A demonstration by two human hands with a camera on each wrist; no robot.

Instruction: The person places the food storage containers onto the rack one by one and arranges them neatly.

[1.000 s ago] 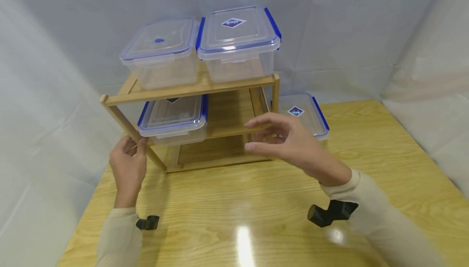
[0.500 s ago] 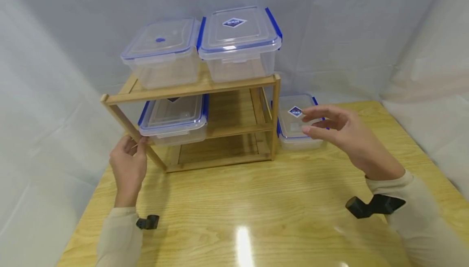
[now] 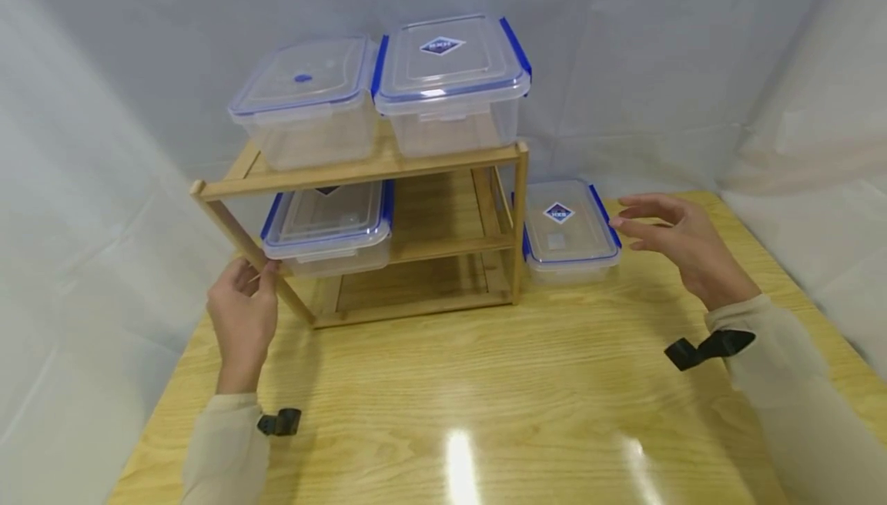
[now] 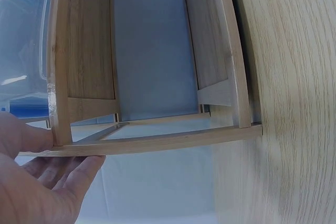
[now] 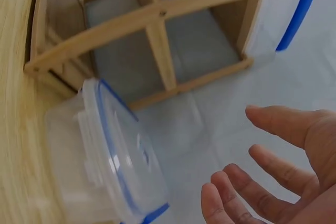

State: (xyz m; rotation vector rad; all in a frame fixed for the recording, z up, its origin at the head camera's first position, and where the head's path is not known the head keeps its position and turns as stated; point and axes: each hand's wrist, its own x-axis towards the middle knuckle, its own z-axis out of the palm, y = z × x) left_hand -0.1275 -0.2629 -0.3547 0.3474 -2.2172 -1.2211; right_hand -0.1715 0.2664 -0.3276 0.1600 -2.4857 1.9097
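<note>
My left hand [image 3: 242,312] pinches the left front post of a wooden shelf rack [image 3: 360,175]. The left wrist view shows the thumb on one side of that post [image 4: 173,141] and the fingers on the other. Just above this hand, a clear food container [image 3: 329,224] with blue clips sits on the middle tier. My right hand [image 3: 682,247] hovers with fingers spread and loosely bent, nothing between them. It is beside the right edge of another lidded food container [image 3: 568,228], which lies on the table right of the rack; the right wrist view shows a gap between them.
Two larger lidded containers stand side by side on the top tier, one left [image 3: 305,81] and one right [image 3: 450,66]. The wooden table [image 3: 443,382] stretches in front of the rack. White sheeting [image 3: 644,66] hangs behind and at both sides.
My right hand has moved right, from in front of the rack's right post, past the container on the table to its far side. The left hand and the containers have stayed put.
</note>
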